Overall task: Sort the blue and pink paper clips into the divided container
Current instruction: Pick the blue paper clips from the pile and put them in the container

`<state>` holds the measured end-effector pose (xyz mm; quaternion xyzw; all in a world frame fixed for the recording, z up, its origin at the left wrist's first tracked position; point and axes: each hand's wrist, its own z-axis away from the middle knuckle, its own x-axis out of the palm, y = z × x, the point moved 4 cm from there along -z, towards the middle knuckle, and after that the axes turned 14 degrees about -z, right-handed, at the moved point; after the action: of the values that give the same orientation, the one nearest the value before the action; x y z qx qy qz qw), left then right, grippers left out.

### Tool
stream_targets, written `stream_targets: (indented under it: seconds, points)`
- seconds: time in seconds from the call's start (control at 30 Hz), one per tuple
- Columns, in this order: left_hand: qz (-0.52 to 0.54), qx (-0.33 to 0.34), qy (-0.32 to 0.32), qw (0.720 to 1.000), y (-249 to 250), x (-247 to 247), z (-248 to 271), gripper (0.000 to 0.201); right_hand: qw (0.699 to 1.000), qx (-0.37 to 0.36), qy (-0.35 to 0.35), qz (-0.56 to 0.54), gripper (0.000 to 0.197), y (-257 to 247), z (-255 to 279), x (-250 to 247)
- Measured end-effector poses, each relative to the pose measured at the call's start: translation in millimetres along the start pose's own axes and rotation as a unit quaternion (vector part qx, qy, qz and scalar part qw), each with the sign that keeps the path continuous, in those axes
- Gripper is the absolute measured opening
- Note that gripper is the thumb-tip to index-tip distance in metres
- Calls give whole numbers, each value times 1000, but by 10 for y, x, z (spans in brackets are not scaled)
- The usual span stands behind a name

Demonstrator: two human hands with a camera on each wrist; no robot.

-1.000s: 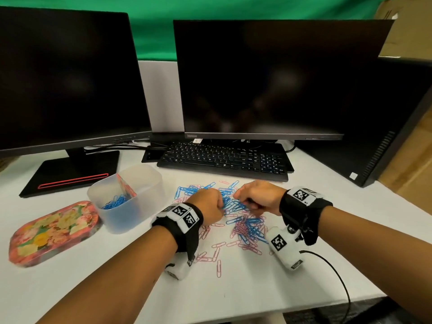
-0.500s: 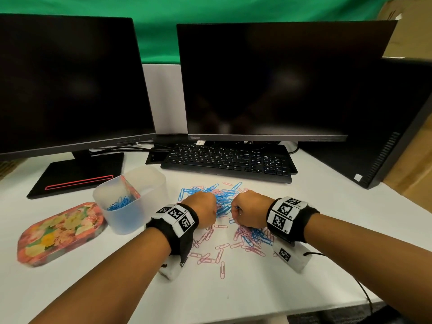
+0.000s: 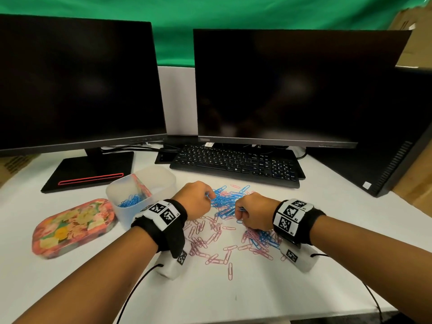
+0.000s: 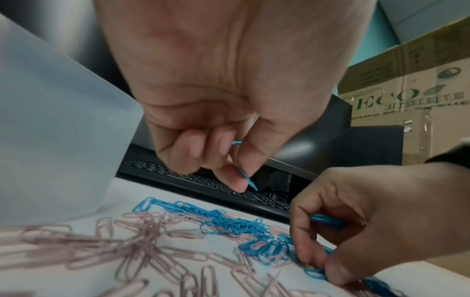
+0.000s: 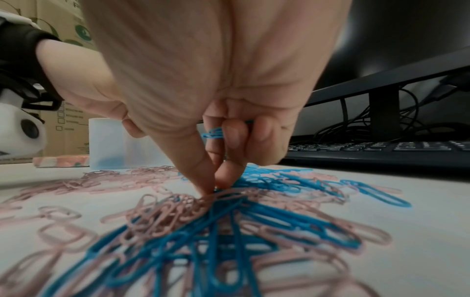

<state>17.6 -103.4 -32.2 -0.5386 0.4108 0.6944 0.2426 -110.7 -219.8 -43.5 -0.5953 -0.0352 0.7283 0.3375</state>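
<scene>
Since a second ago the right hand has been drawn back from the left hand, toward 5 o'clock, onto the nearer clips.

Head view: the mixed pile is spread on the table; the divided container stands at 9 o'clock of it, blue clips already in one compartment.

Left wrist view: one blue clip is pinched between thumb and curled fingers, evidently kept for the container.

Right wrist view: thumb and forefinger are pressed together on the pile, blue clips bunched under curled fingers, apparently gathered to save trips
</scene>
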Motion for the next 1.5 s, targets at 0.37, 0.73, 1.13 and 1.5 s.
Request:
stream_targets:
  seconds: [0.37,0.73,1.13,1.5]
  points:
    - [53,-12,26,998,-177,-241,118,30,1000,6,-10,25,29,-12,-21,27]
    - [61,-13,18,998,-260,-245,179,31,998,4,0,64,21,-57,-40,-38]
    - [98,-25,21,995,-408,-401,232,27,998,-9,0,70,21,-79,-86,-3]
    - [95,-27,14,995,-448,-358,269,28,998,-17,-3,66,29,-146,-142,18]
